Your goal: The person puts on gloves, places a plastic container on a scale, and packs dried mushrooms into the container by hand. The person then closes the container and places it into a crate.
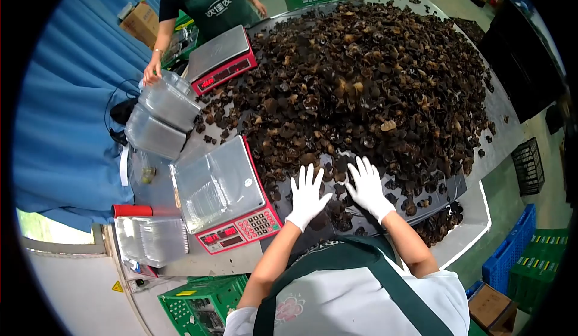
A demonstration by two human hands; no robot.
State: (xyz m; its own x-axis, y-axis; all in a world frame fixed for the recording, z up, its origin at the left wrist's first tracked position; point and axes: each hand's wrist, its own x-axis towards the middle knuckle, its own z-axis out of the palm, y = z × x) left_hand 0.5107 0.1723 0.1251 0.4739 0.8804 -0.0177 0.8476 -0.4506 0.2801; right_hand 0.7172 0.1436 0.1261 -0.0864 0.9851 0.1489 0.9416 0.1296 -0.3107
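Note:
A large heap of dark brown dried fungus pieces (361, 83) covers much of the metal table (497, 146). At the heap's near edge, my left hand (307, 196), in a white glove, has its fingers spread and holds nothing. To its right, my right hand (368, 188), also gloved in white, lies with fingers apart over loose pieces, holding nothing. Left of my left hand stands a red scale (241, 232) with a clear plastic tray (201, 197) on its metal plate.
Across the table a co-worker in a green apron (220, 8) touches stacked clear trays (162, 110) beside a second red scale (223, 65). More trays (150, 240) and a red cylinder (132, 210) lie at left. Green crates (205, 303) stand below; a blue pallet (509, 246) is at right.

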